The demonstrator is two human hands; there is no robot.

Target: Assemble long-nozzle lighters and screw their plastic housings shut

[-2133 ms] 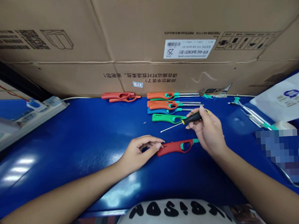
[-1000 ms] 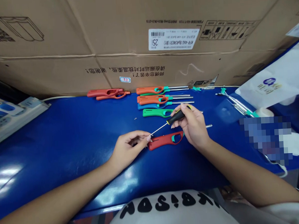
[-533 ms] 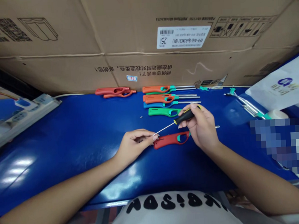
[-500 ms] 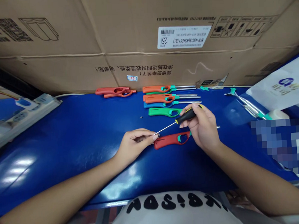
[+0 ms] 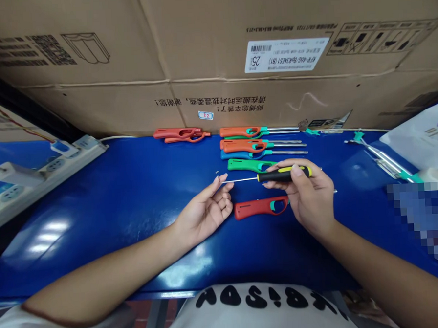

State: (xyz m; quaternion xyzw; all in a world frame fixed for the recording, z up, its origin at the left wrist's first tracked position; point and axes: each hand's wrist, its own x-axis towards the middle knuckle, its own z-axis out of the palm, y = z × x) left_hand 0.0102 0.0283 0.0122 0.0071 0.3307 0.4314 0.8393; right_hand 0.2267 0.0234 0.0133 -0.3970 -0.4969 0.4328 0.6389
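My right hand (image 5: 308,191) grips a screwdriver (image 5: 283,174) by its black and yellow handle, the thin shaft pointing left. At the tip, my left hand (image 5: 206,208) is turned palm up, its thumb and finger closed around the end; whatever small thing they pinch is too tiny to make out. Just below the shaft, a red long-necked lighter (image 5: 252,208) lies on the table, its metal tube partly hidden behind my right hand. A green lighter (image 5: 246,165) lies just above the shaft. Small metal pieces, perhaps screws (image 5: 217,172), rest beyond my left fingertips.
Orange lighters (image 5: 240,145) and a blue lighter (image 5: 236,154) lie farther back. Red lighter casings (image 5: 180,133) sit left of them, against a cardboard box (image 5: 206,62). A power strip (image 5: 53,167) stands at left. Metal tubes (image 5: 388,162) and a white bag (image 5: 423,136) are at right.
My left hand has rolled palm up and moved up from the red lighter's end, still at the screwdriver's tip. The screwdriver has swung from slanted to nearly level. The view has shifted slightly.
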